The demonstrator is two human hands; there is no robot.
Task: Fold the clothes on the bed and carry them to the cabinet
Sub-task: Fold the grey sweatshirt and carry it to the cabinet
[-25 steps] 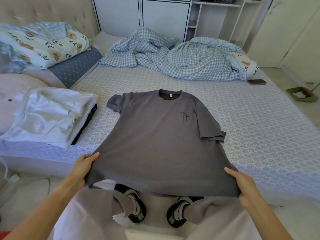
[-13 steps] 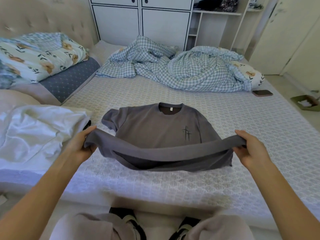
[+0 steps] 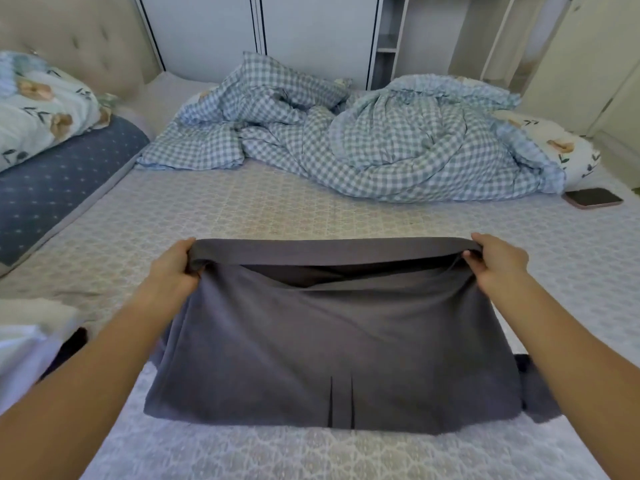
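Observation:
A grey T-shirt (image 3: 332, 348) lies doubled over on the bed (image 3: 277, 209) in front of me, its hem pulled forward over the chest so the fold sits near me. My left hand (image 3: 173, 265) grips the hem's left corner. My right hand (image 3: 495, 261) grips the hem's right corner. The hem is held taut between both hands, slightly above the mattress. One sleeve (image 3: 533, 393) sticks out at the lower right. The shirt's collar is hidden under the folded layer.
A crumpled blue checked duvet (image 3: 363, 140) fills the far side of the bed. A phone (image 3: 594, 198) lies at the right. Pillows (image 3: 52, 143) sit at the left, white folded clothes (image 3: 27, 344) at the near left. White cabinets (image 3: 277, 32) stand behind the bed.
Both hands lifted the shirt's hem from the bed's near edge and carried it forward over the shirt toward the collar, doubling the shirt. The camera moved closer over the bed.

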